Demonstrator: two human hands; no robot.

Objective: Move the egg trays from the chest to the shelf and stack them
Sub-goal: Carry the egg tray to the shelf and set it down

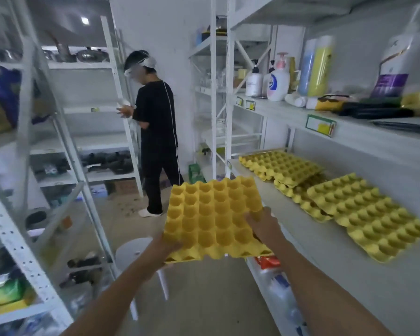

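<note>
Yellow egg tray [214, 217], cups facing up, held out in front of the body with both hands, in the air over the floor and just left of the shelf [325, 258] edge. Left hand [166, 244] closed on the tray's near-left corner, thumb on top of the rim, fingers hidden beneath. Right hand [262, 225] clamped on the right edge, fingers curled over the outer cups; the tray spans the gap between the two hands and tilts slightly up at its far side. Lower white shelf on the right carries more yellow trays: a far stack [280, 167] lying askew, a middle tray [301, 197] half under it, a near stack [371, 214] overlapping toward the wall. Upper shelf holds pump bottles [278, 82] and tall rolls [321, 66]. White stool [131, 253] stands on the floor below the held tray. Another person in black [155, 132] stands at the far rack [90, 110], facing away. View is motion-blurred at the edges.
</note>
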